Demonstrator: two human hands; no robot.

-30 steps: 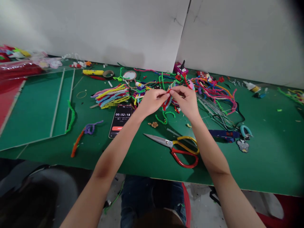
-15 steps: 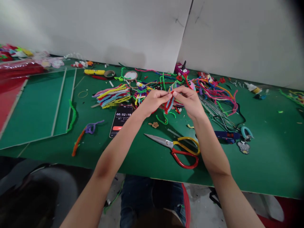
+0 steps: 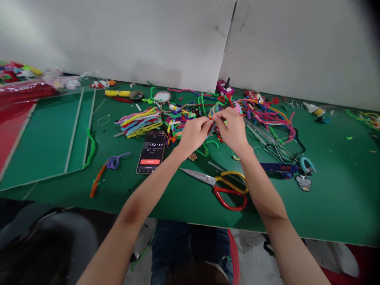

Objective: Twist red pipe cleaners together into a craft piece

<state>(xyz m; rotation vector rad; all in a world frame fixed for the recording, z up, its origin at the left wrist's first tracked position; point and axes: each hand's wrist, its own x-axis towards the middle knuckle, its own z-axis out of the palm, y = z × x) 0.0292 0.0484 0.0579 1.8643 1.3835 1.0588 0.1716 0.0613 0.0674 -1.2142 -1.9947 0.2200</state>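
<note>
My left hand [image 3: 194, 132] and my right hand [image 3: 233, 128] are pressed together over the green table [image 3: 184, 198], fingertips pinching a small bundle of pipe cleaners [image 3: 214, 118], mostly hidden between them. Behind the hands lies a tangle of coloured pipe cleaners [image 3: 264, 111]. A stack of straight coloured pipe cleaners [image 3: 139, 120] lies left of my left hand. Scissors with red and yellow handles [image 3: 225, 188] lie on the table below my right wrist.
A phone showing a timer [image 3: 151, 152] lies left of my left forearm. A blue tool [image 3: 277, 168], teal-handled pliers [image 3: 307, 164] and thin wires [image 3: 267, 138] lie to the right. Purple-orange pipe cleaners [image 3: 105, 170] lie left. A green board [image 3: 44, 134] covers the table's left part.
Both hands have closed together and shifted slightly away from me, covering the red and blue pipe cleaner bundle that hung visible between them before.
</note>
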